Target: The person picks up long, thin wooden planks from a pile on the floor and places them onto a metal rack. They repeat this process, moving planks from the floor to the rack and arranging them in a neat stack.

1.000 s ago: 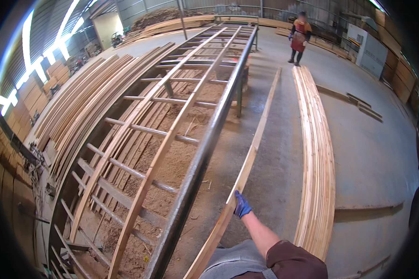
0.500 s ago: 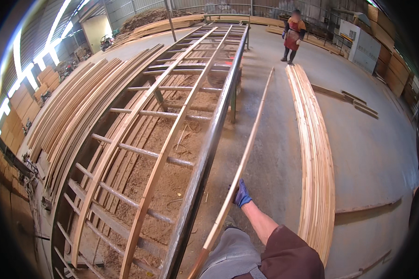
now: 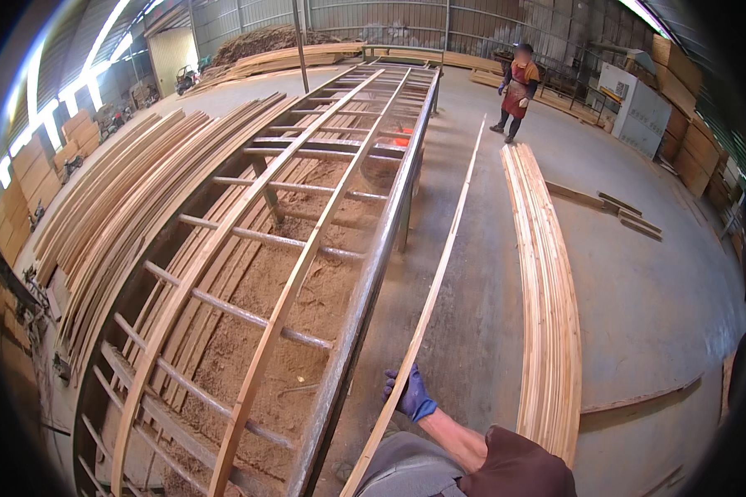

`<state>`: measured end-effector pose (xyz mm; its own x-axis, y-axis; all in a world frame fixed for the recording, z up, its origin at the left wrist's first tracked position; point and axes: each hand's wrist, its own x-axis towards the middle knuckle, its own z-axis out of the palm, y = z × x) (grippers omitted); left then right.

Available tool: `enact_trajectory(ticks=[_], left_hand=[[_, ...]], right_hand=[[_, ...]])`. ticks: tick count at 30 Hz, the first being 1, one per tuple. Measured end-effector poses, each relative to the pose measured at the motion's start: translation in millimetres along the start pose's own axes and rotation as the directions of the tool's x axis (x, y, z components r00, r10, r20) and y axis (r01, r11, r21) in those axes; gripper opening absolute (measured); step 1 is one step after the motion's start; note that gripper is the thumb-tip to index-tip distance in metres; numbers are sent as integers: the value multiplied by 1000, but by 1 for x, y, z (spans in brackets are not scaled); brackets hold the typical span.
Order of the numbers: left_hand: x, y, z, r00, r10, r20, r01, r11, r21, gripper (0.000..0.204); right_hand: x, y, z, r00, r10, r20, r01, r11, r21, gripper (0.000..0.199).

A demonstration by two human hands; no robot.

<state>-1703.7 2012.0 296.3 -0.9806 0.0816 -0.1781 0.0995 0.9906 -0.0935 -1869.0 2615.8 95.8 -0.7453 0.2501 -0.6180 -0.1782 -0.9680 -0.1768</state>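
A long, thin wooden strip (image 3: 437, 282) slants from my lower edge far out over the floor. My right hand (image 3: 409, 395), in a blue-purple glove, is closed around it near its close end, fingers wrapping over its left side. My left hand is out of view. Left of the strip runs a long metal roller frame (image 3: 371, 282). On its rollers lie two long wooden pieces, a right one (image 3: 283, 300) and a left one (image 3: 192, 277). To the right of my hand, a stack of long pale strips (image 3: 547, 306) rests low along the floor.
Sawdust and more boards lie beneath the rollers. Beyond the frame's left side are stacked long boards (image 3: 133, 182). A co-worker in a red apron (image 3: 518, 93) stands at the stack's far end. Short wood pieces (image 3: 630, 217) and a board (image 3: 642, 398) lie on the right.
My right hand has shifted left and closer along with the strip, whose face now shows wider. The view has tilted slightly. The co-worker has changed stance near the stack's far end.
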Motion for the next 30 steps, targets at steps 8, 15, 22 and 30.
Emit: enact_trajectory(ticks=[8,15,22,30], left_hand=[[46,-43,11,995,56,85,-47,993,-108,41],[72,-54,12,995,102,-10,-103,982,-160,48],[82,-87,25,989,114,-94,-130,973,-191,55],[114,-118,46,973,133,-186,-168,968,-187,64]], right_hand=[[9,9,76,959,-38,283,67,993,-95,69],[25,45,134,962,-204,183,252,919,-303,46],[67,93,160,937,-324,134,341,755,-559,25],[81,97,213,882,-422,209,306,175,-936,37]])
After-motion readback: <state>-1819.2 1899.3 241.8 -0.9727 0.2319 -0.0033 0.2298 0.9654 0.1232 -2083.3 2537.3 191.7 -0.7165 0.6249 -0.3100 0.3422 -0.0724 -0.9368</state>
